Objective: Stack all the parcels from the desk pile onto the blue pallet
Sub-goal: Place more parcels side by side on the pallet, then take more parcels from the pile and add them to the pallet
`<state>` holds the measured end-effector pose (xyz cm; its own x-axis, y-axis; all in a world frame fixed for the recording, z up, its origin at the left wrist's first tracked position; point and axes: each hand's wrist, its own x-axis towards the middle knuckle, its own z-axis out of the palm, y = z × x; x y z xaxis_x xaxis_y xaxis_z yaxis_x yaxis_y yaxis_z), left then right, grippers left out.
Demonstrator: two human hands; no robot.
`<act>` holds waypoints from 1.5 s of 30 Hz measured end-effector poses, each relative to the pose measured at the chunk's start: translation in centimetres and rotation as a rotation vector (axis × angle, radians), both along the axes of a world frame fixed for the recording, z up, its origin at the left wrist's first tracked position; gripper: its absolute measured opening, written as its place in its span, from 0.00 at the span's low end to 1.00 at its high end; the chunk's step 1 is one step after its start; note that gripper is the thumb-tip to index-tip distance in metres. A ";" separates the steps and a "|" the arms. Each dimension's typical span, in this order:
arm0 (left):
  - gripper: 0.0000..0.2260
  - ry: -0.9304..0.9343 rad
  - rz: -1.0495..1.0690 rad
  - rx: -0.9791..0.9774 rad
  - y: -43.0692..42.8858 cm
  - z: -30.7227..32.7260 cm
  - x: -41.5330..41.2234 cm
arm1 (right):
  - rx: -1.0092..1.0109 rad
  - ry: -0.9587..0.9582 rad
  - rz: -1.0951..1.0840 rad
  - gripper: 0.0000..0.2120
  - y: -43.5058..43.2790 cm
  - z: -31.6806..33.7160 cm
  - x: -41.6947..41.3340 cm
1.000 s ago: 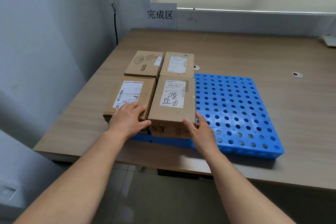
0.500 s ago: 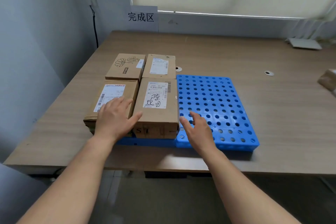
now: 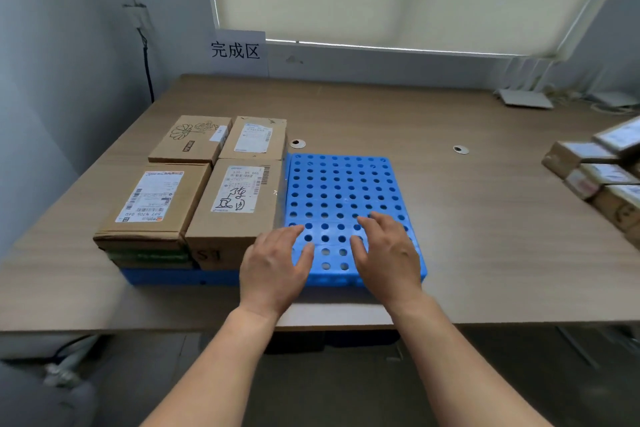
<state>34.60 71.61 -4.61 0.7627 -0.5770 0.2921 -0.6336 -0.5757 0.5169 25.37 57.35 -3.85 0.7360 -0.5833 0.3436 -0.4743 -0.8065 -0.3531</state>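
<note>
Blue pallet [image 3: 346,191]: lies flat on the tabletop [image 3: 485,236], close to the near edge. Its left half is covered by four cardboard parcels in two rows of two, sides touching.

Front row: the barcode parcel [image 3: 156,204] is at left and sits on a lower layer with a green edge. The handwritten parcel [image 3: 239,198] is at right, and its right side borders the bare, perforated half of the pallet.

Back row: the flower parcel [image 3: 190,139] is at left and the rear right parcel [image 3: 254,139] beside it.

Left hand [image 3: 273,263]: palm down, fingers loosely spread, holding nothing. It is over the pallet's front edge, just beside the front right corner of the handwritten parcel.

Right hand [image 3: 388,250]: palm down, fingers spread, holding nothing, over the bare front part of the pallet. Whether either hand touches the pallet cannot be determined.

Desk pile [image 3: 595,173]: more parcels lie at the right edge of the tabletop, well apart from the pallet and partly cut off by the frame.

Other items: a paper sign [image 3: 237,50] is on the rear wall. Two round grommets [image 3: 460,149] are set in the tabletop. A white device [image 3: 524,99] is at the far right rear.
</note>
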 end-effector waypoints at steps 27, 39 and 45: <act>0.41 -0.062 -0.406 0.222 -32.5 0.0 -27.8 | -0.177 0.069 -0.471 0.24 -27.1 -0.2 -31.9; 0.30 -0.053 -0.536 0.229 -47.7 -1.3 -30.3 | -0.137 0.096 -0.596 0.22 -40.0 -1.4 -35.4; 0.30 -0.054 -0.570 0.188 -57.7 -0.8 -30.0 | -0.147 0.146 -0.632 0.20 -49.2 0.2 -36.3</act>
